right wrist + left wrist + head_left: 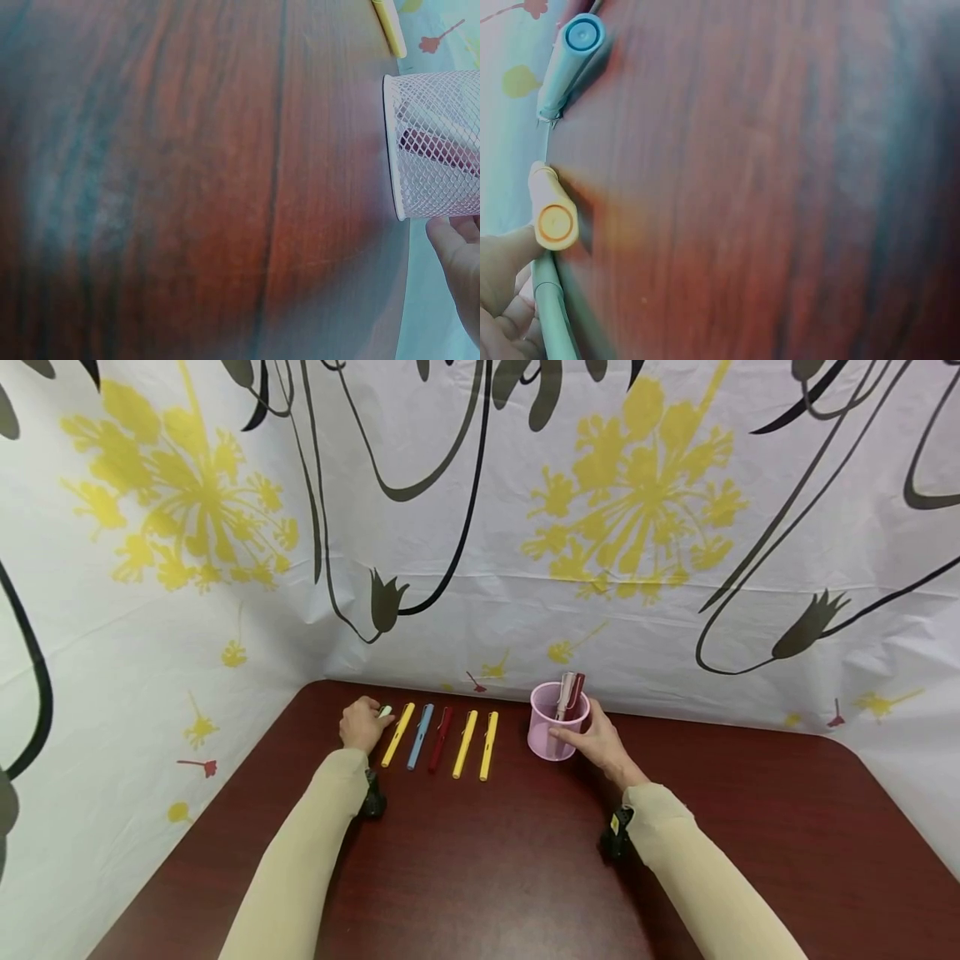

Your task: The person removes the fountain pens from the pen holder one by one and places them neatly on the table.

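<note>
head view: the left hand (360, 725) is at the left end of a row of pens, with a pale green pen (386, 711) between its thumb and fingers. they are curled in around it, pinching it, and the hand covers most of its length. the left wrist view shows the pale green pen running beside the curled fingers, just next to the end of the nearest yellow pen (398, 735).

from there rightward on the tabletop (480, 860) lie a blue pen (421, 737), a dark red pen (440, 739), a middle yellow pen (465, 744) and a far yellow pen (489, 746), roughly side by side and apart from one another.

to the right of the row, a pink mesh cup (543, 745) stands upright. the right hand (598, 743) grips it from its right side, thumb across the near wall; the other fingers are mostly hidden behind it. inside the cup are a whitish pen (564, 696) and a deep red pen (576, 691), both leaning, their upper ends above the rim.
</note>
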`<action>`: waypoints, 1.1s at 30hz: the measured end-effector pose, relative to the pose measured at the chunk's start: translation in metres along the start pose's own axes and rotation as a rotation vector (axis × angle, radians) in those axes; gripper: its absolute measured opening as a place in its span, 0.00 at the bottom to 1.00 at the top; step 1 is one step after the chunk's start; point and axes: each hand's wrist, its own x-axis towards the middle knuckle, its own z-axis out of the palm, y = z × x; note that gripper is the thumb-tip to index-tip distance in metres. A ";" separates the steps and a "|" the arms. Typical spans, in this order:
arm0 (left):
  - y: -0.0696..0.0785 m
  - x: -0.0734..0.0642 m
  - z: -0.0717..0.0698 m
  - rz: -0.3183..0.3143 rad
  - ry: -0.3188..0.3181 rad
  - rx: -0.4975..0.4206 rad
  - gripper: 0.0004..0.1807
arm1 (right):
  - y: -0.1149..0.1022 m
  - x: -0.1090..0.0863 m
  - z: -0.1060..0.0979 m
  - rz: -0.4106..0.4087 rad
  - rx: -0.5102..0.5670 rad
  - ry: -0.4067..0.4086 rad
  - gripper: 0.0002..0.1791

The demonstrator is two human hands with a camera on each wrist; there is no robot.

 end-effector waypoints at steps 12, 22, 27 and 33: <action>0.001 -0.002 -0.017 0.036 -0.146 0.044 0.24 | -0.003 0.000 -0.002 0.010 0.002 0.005 0.45; 0.003 -0.004 -0.015 0.035 -0.130 0.036 0.20 | 0.002 0.000 -0.001 0.002 0.008 -0.007 0.45; 0.004 0.001 -0.010 0.038 -0.104 0.024 0.19 | 0.002 0.000 0.000 -0.006 0.009 -0.006 0.45; 0.003 0.007 -0.003 0.032 -0.081 0.034 0.20 | 0.000 0.000 -0.001 0.000 0.020 -0.009 0.45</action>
